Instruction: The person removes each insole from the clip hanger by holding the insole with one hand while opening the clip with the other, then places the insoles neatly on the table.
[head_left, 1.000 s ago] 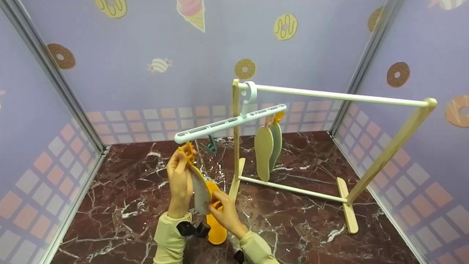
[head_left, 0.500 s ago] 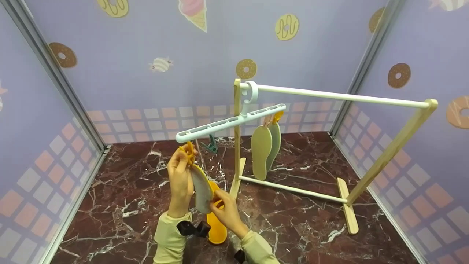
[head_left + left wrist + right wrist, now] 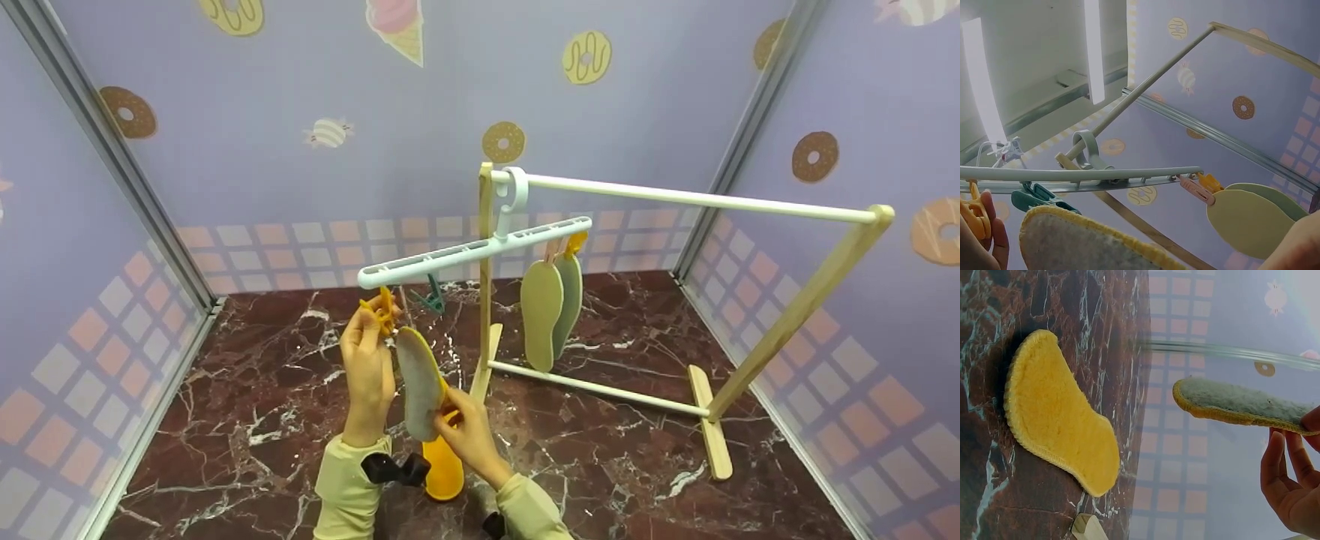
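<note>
My left hand [image 3: 367, 367] pinches an orange clip [image 3: 385, 313] that hangs from the near end of a white hanger [image 3: 442, 262]. Between the thumb and fingers of my right hand [image 3: 466, 433] is the lower part of an insole [image 3: 418, 382], grey on one face with a yellow edge. Its upper end stands just right of the clip, apart from it in the head view. In the left wrist view the insole [image 3: 1084, 242] overlaps a green clip [image 3: 1041, 197]. A fluffy yellow insole [image 3: 1055, 410] lies on the tabletop in the right wrist view.
The hanger hooks over the white rail [image 3: 675, 195] of a wooden rack [image 3: 802, 315]. From its far end hang a pale yellow insole [image 3: 540, 315] on a pink clip [image 3: 1196, 189] and a greenish insole [image 3: 568, 300] on an orange clip [image 3: 575, 244]. Patterned walls surround the marble tabletop [image 3: 255, 390].
The upper end of the held insole has moved from just below the orange clip to its right and slightly up. My left hand stays at the clip; the hanger swings a little.
</note>
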